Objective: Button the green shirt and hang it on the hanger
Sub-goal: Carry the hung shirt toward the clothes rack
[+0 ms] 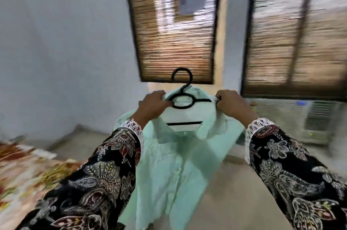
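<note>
A pale green shirt (174, 164) hangs in the air in front of me, draped over a black hanger (183, 98). The hanger's hook and ring stick out above the collar, and its lower bar shows inside the neck opening. The front placket looks closed, with small buttons down the middle. My left hand (153, 104) grips the shirt's left shoulder at the hanger. At the right shoulder, my right hand (231, 104) is closed on the fabric over the hanger's end. Both arms wear black floral sleeves with white lace cuffs.
A bed with a colourful floral cover (24, 171) lies at the lower left. Two windows with bamboo blinds (174, 28) fill the wall ahead. A white air cooler (308, 120) stands at the right. Bare floor (234, 201) shows below the shirt.
</note>
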